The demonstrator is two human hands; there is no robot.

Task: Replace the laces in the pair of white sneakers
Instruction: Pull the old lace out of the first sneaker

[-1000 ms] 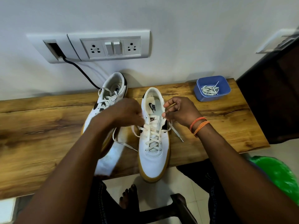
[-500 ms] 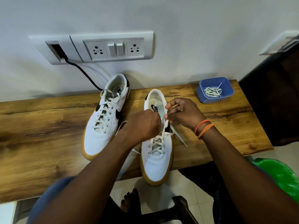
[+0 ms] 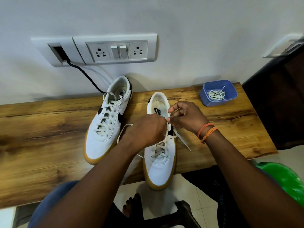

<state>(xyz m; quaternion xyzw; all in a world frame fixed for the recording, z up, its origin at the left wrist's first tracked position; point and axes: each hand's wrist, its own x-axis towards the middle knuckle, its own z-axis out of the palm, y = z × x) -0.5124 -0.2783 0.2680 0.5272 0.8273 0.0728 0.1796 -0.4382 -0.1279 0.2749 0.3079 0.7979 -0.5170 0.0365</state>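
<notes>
Two white sneakers with gum soles stand on a wooden bench. The left sneaker is fully laced and untouched. The right sneaker pokes its toe over the bench's front edge and is laced up its lower half. My left hand is closed over the sneaker's tongue area, pinching a cream lace whose loose end loops out to the left. My right hand pinches the other lace end at the top right eyelets; that end trails down over the bench.
A blue tub holding spare laces sits at the bench's back right. A black cable runs from a wall socket panel down behind the left sneaker. A dark stool and a green bag are on the floor below.
My left hand has moved right, from beside the left sneaker onto the right sneaker's tongue, uncovering the left sneaker. My right hand has stayed at the top eyelets.
</notes>
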